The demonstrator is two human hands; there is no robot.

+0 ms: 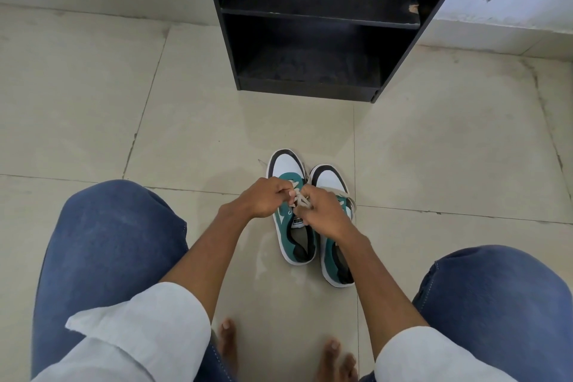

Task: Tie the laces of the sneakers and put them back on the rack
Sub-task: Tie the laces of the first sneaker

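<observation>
Two green and white sneakers sit side by side on the tiled floor, touching, a little way in front of the black shoe rack. Their white toes point away from the person, toward the rack, and their heels point back at the person's knees. So each shoe's long side runs from near to far, tipped a bit to the left at the toe end.

The left hand and the right hand meet over the left sneaker. Both hands are curled up tight, each pinching a bit of the pale lace between fingers and thumb. I think they hold it this way to pull the knot snug — one end for each hand.

The right sneaker waits just beside it. Part of it hides under the right hand, so I cannot tell if its lace is tied.

The rack's shelves look bare and open at the front — a handy spot for the shoes when the tying is done.
</observation>
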